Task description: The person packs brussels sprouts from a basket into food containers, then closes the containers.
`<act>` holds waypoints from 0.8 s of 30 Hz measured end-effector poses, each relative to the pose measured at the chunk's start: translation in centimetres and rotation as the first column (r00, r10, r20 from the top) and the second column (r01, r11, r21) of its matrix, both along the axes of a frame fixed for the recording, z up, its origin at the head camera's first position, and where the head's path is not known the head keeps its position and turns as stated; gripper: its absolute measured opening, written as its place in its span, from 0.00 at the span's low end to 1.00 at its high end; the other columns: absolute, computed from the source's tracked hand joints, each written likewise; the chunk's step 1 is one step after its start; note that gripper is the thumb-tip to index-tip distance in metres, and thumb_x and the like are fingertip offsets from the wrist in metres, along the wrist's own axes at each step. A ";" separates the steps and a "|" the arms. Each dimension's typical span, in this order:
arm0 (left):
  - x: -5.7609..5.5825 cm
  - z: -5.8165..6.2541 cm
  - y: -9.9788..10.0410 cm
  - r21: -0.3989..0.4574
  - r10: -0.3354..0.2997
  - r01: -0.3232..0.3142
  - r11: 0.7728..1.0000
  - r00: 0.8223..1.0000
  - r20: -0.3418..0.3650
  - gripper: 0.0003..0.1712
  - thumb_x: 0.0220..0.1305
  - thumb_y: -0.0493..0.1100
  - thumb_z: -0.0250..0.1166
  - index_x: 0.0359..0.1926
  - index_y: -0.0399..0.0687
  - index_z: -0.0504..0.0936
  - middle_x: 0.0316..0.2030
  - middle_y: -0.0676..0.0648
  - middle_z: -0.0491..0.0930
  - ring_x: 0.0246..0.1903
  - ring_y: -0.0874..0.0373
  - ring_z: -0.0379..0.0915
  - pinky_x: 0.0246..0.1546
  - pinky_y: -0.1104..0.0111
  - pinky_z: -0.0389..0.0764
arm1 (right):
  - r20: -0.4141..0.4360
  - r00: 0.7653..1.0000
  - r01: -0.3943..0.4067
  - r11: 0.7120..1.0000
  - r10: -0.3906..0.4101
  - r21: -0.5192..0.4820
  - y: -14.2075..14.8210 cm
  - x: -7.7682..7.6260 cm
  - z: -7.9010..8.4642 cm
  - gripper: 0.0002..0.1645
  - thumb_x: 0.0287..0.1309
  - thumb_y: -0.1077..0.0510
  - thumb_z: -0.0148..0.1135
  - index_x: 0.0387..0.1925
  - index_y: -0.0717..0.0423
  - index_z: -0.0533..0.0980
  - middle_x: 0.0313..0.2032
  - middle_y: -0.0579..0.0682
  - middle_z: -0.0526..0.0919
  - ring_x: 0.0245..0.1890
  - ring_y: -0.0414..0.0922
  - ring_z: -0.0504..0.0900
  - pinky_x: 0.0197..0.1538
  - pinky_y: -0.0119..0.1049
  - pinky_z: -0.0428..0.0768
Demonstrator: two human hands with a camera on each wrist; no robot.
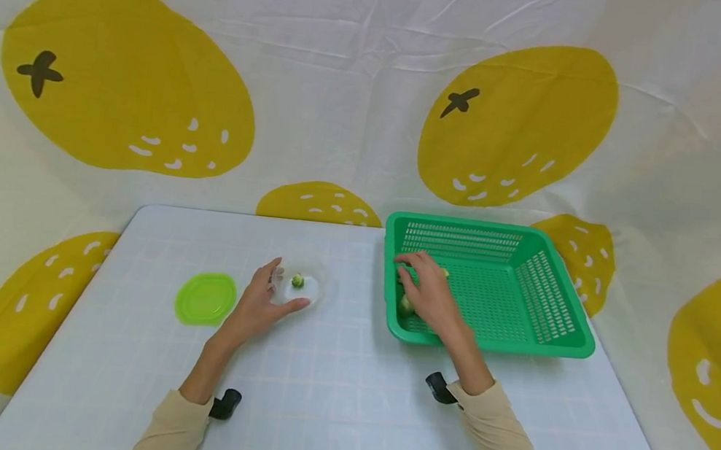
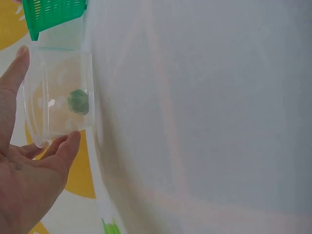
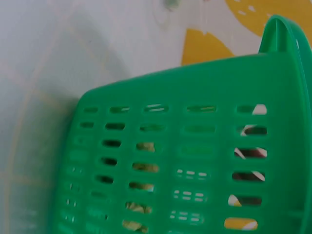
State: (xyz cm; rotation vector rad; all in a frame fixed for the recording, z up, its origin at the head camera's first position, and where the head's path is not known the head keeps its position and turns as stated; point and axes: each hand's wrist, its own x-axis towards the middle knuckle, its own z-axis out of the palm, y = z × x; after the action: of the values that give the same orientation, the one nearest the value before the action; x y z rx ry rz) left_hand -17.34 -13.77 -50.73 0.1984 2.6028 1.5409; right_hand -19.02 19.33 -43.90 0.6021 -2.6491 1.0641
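My left hand [image 1: 260, 304] grips a clear plastic container [image 2: 61, 68], thumb on one side and fingers on the other. Inside the container lies one small round green vegetable [image 1: 298, 281], which looks like a Brussels sprout. My right hand [image 1: 431, 291] reaches over the left end of a green plastic basket [image 1: 486, 344], thumb and fingers spread apart above the vegetables. A pale green vegetable [image 1: 406, 305] shows below the thumb, and a bit of another [image 1: 445, 272] beyond the knuckles. In the right wrist view the basket wall [image 3: 195, 83] hides the hand.
A bright green lid [image 1: 205, 299] lies flat on the table [image 1: 327, 412], left of the container. The basket stands at the table's back right. Behind the table hangs a white cloth [image 1: 340, 105] printed with large yellow fruit.
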 end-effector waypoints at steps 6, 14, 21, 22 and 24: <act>0.1 0.1 -0.1 0.003 0.003 -0.003 1.000 1.000 0.005 0.66 0.58 0.58 0.78 0.81 0.40 0.45 0.77 0.33 0.50 0.75 0.39 0.53 0.72 0.47 0.64 | 0.044 0.999 -0.020 0.999 0.018 0.048 1.3 0.3 -0.7 0.14 0.70 0.66 0.62 0.54 0.68 0.80 0.52 0.64 0.81 0.53 0.60 0.79 0.55 0.56 0.79; 0.0 -0.1 -0.1 0.007 0.000 0.000 1.000 1.000 0.002 0.66 0.58 0.58 0.78 0.81 0.40 0.46 0.77 0.33 0.50 0.75 0.39 0.53 0.72 0.47 0.64 | 0.154 0.987 -0.057 0.991 0.038 0.122 2.5 0.5 -1.1 0.14 0.69 0.68 0.62 0.53 0.72 0.79 0.52 0.68 0.80 0.51 0.64 0.80 0.50 0.58 0.80; -0.1 -0.1 0.0 0.002 -0.001 0.001 1.000 1.000 0.000 0.66 0.58 0.58 0.78 0.81 0.40 0.46 0.77 0.33 0.50 0.75 0.39 0.53 0.72 0.47 0.64 | 0.212 0.975 -0.095 0.982 0.059 0.161 2.9 0.6 -1.5 0.17 0.67 0.67 0.65 0.55 0.71 0.79 0.51 0.65 0.80 0.49 0.59 0.81 0.50 0.55 0.82; -0.1 -0.1 0.0 0.002 0.001 -0.001 1.000 1.000 0.000 0.66 0.58 0.58 0.78 0.81 0.40 0.46 0.77 0.32 0.50 0.75 0.39 0.53 0.72 0.47 0.64 | 0.215 0.975 -0.100 0.981 0.064 0.164 2.9 0.6 -1.5 0.17 0.67 0.67 0.65 0.55 0.71 0.79 0.51 0.65 0.80 0.49 0.59 0.81 0.50 0.56 0.81; -0.1 -0.1 0.0 0.004 0.002 -0.002 1.000 1.000 0.001 0.66 0.58 0.58 0.78 0.81 0.40 0.46 0.77 0.32 0.50 0.75 0.39 0.53 0.72 0.47 0.64 | 0.219 0.973 -0.115 0.978 0.075 0.173 3.0 0.5 -1.6 0.17 0.67 0.67 0.65 0.54 0.72 0.79 0.50 0.65 0.81 0.49 0.60 0.81 0.51 0.56 0.81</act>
State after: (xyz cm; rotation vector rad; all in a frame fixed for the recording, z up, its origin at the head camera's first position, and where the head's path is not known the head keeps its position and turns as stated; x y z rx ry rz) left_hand -17.43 -13.79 -50.78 0.1948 2.6000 1.5473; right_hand -18.54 22.33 -45.48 0.6943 -2.9558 0.9627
